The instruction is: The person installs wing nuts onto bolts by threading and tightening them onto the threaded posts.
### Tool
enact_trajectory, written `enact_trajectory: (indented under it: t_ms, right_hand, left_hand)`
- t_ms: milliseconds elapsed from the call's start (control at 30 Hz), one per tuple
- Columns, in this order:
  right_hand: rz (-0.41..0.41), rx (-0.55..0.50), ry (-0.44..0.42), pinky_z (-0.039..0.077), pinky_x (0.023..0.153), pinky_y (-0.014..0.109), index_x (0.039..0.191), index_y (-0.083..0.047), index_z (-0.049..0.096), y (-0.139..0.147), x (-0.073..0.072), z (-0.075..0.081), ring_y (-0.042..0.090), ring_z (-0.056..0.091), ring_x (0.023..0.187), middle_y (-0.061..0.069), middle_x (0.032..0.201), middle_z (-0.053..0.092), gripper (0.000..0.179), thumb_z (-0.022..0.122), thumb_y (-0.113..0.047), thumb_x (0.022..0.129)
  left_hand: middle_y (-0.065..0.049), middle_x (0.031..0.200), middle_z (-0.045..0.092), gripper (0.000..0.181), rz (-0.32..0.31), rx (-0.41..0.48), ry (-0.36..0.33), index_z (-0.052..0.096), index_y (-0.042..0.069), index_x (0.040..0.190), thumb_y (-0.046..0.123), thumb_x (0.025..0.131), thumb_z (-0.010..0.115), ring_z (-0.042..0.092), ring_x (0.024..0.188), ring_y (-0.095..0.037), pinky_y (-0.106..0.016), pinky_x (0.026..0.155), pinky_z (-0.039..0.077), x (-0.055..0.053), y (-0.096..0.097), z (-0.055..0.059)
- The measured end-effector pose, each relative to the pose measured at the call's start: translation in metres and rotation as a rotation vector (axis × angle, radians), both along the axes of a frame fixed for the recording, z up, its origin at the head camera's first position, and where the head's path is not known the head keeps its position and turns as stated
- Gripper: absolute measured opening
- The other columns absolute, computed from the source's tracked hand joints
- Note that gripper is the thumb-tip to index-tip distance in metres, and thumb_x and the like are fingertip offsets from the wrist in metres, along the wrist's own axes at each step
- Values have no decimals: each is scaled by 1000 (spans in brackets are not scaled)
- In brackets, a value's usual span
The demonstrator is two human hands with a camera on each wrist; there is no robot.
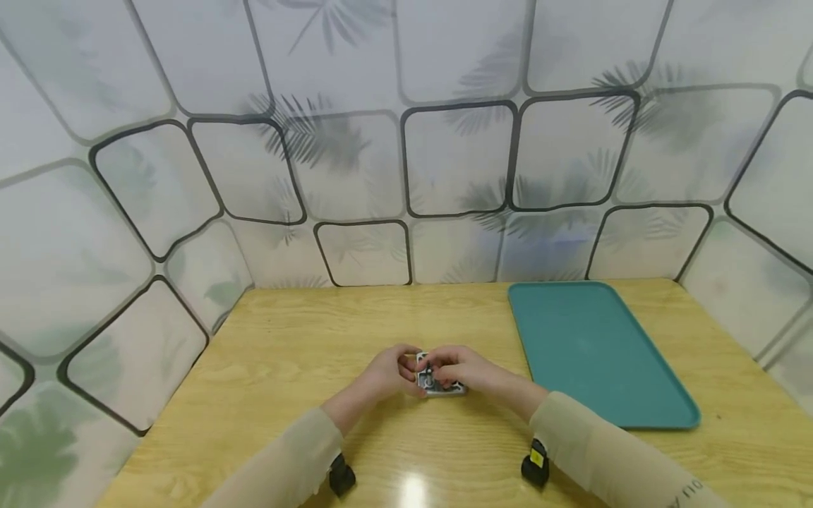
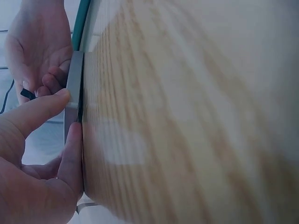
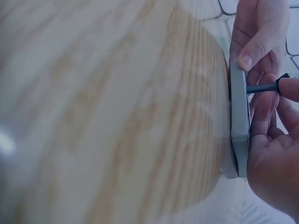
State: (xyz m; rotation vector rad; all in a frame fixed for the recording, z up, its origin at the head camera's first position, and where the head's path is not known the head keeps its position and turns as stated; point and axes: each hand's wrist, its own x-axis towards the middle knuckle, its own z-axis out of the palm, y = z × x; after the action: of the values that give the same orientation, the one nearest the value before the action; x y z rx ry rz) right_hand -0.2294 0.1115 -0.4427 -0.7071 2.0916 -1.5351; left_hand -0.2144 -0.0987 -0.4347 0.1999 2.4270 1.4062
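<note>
A flat grey metal plate [image 1: 447,393] with recesses and cut-outs in its face lies on the wooden table, in front of the person. At its left side the left hand [image 1: 386,372] grips the edge, a fingertip and thumb against the rim in the left wrist view. From above, the right hand [image 1: 468,370] reaches over the plate. Its fingers pinch the dark head of a threaded bolt [image 3: 262,87], which stands out roughly square from the plate's face in the right wrist view. Part of the plate's face is hidden beneath the right fingers.
A teal tray [image 1: 587,353] lies on the table [image 1: 305,331] to the right, close beside the right forearm. Patterned fabric walls [image 1: 457,155] enclose the table at the back and sides. Small black devices [image 1: 536,464] are strapped at both wrists.
</note>
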Motion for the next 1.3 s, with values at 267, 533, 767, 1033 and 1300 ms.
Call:
enact_trajectory:
  t_ms: [267,533,767,1033,1300]
  right_hand:
    - [-9,-15,-25,51,77,21,122,14,66,-5,5,-1,9,57,86,6,102,69,29,59,-4,100]
    - [-107,10,-2,52,72,20,109,9,66,-10,9,0,8,59,79,1,94,68,17,67,-4,98]
    - [-241,65,87,45,64,21,92,-1,63,-16,17,1,12,51,72,-3,79,56,13,75,-7,94]
    - [-433,160,198,41,61,21,83,-6,60,-29,26,-2,11,49,68,-1,75,57,16,75,-4,87]
    - [-316,130,113,50,70,22,116,6,65,-19,28,9,11,58,79,9,92,67,31,74,-15,97]
  left_hand:
    - [-12,112,66,79,2,13,7,57,-2,145,-5,74,92,64,93,-18,-31,83,57,4,-4,-2]
    - [-13,111,67,77,-1,8,19,57,-2,144,-7,75,90,64,93,-18,-31,83,57,3,-5,0]
    - [-13,110,67,75,3,22,25,58,-4,142,-9,74,89,64,92,-18,-28,80,56,2,-4,1]
    - [-13,106,66,75,-3,26,25,59,-4,142,-11,73,89,64,91,-18,-27,79,56,0,-2,2]
    - [-13,106,66,75,-12,33,24,59,-4,141,-11,73,89,64,90,-18,-27,79,56,0,0,1]
